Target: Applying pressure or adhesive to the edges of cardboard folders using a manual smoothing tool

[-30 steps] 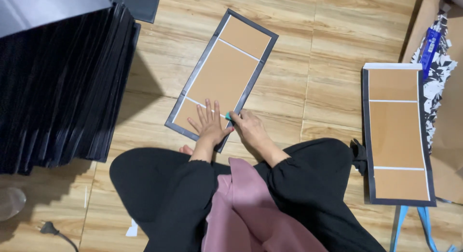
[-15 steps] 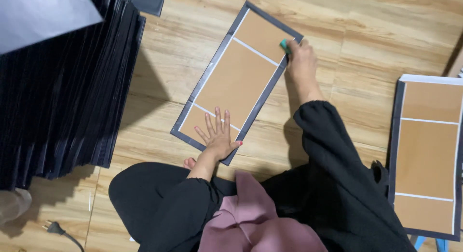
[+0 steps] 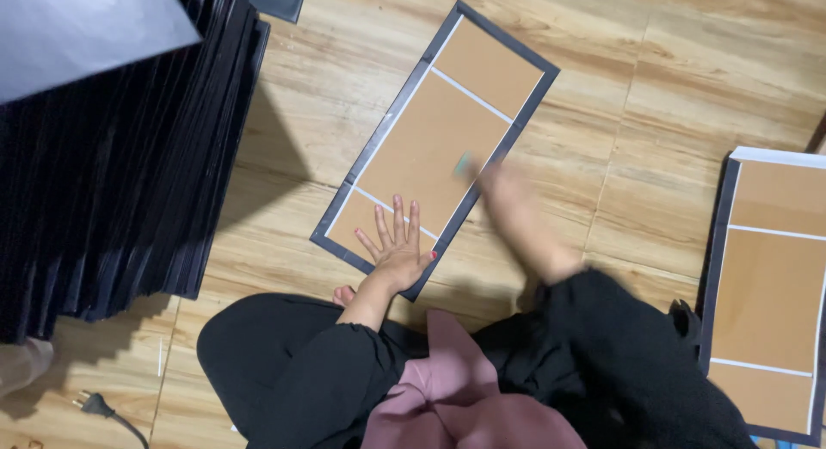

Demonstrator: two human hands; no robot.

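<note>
Right now the left hand (image 3: 397,247) lies flat, fingers spread, on the near end of the brown board panel (image 3: 434,144), whose long axis runs away up-right on the wood floor (image 3: 602,113). Right hand (image 3: 508,199) is blurred at the panel's right edge beside a small green tool (image 3: 463,163); grip cannot be told.

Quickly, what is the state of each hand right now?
Left hand: open, fingers spread, pressed flat on the near end of the brown board with the black border.
Right hand: motion-blurred above the board's right edge; something small and green at its fingertips; grip cannot be told.
</note>
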